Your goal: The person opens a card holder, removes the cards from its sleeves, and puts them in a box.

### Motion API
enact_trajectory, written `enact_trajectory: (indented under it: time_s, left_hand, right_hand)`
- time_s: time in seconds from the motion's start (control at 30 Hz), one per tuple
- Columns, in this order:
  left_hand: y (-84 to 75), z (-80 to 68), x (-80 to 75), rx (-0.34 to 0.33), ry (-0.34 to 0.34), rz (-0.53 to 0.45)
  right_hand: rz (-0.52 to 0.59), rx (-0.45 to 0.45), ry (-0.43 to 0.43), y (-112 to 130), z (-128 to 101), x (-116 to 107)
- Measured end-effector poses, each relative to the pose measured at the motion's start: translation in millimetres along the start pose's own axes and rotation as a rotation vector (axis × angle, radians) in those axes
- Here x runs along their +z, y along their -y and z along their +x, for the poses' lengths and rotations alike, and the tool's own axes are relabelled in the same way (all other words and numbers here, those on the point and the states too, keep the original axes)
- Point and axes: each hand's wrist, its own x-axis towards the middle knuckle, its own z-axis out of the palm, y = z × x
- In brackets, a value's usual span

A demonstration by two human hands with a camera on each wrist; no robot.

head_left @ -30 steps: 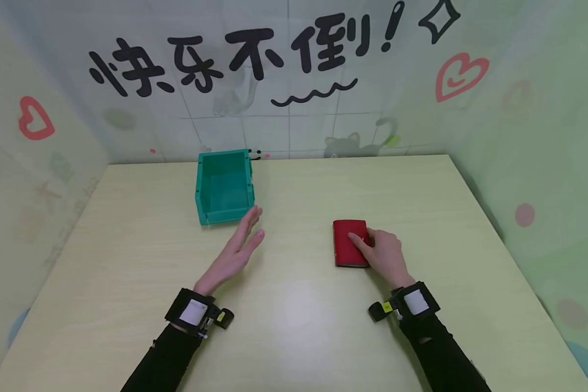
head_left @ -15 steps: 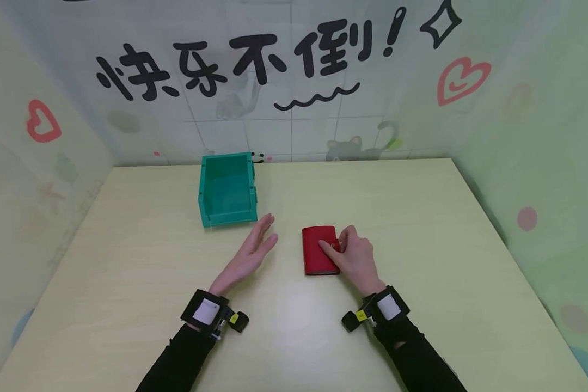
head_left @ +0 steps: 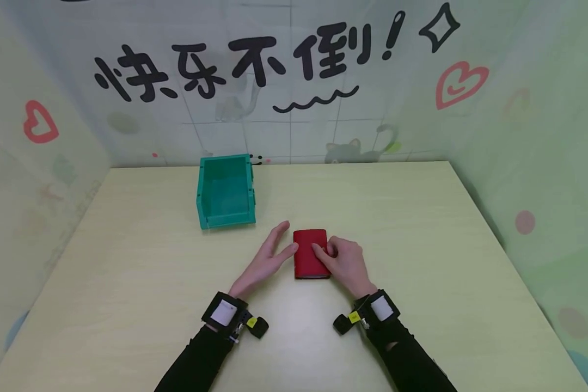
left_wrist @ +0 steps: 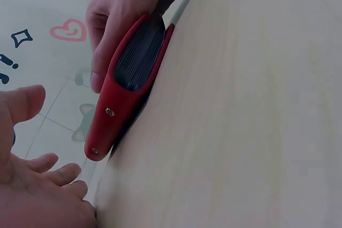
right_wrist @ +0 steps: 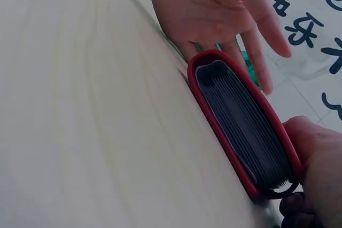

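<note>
Red card wallet (head_left: pixel 310 253) lies flat on the table (head_left: pixel 421 228), at 5 o'clock from the green bin (head_left: pixel 225 189). Right hand (head_left: pixel 345 261) rests on its right edge, fingers curled over the cover. Left hand (head_left: pixel 267 258) is spread flat, fingertips touching the left edge. Judged light and semi-stiff, with a soft, slightly slick cover; stacked sleeves inside may fan open. Best pinched across both long edges, keeping it closed.

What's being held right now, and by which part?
The right hand grips the red leather card wallet by its right long edge, index finger on top; the open left hand touches its left edge.
</note>
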Motion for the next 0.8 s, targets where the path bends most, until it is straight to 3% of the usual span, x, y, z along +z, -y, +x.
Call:
enact_trajectory:
  time_s: [0.3,0.47,0.8]
  left_hand:
    - [6.7,3.2,13.9,0.037,-0.132,-0.004]
    - [7.9,5.1,16.7,0.071,-0.160,0.055]
    - [2.4,6.3,16.5,0.065,-0.179,0.116]
  right_hand:
    - [-0.009,-0.082,-0.004,3,0,8]
    - [-0.025,-0.108,-0.022,3,2,11]
    - [-0.012,-0.103,-0.040,2,2,13]
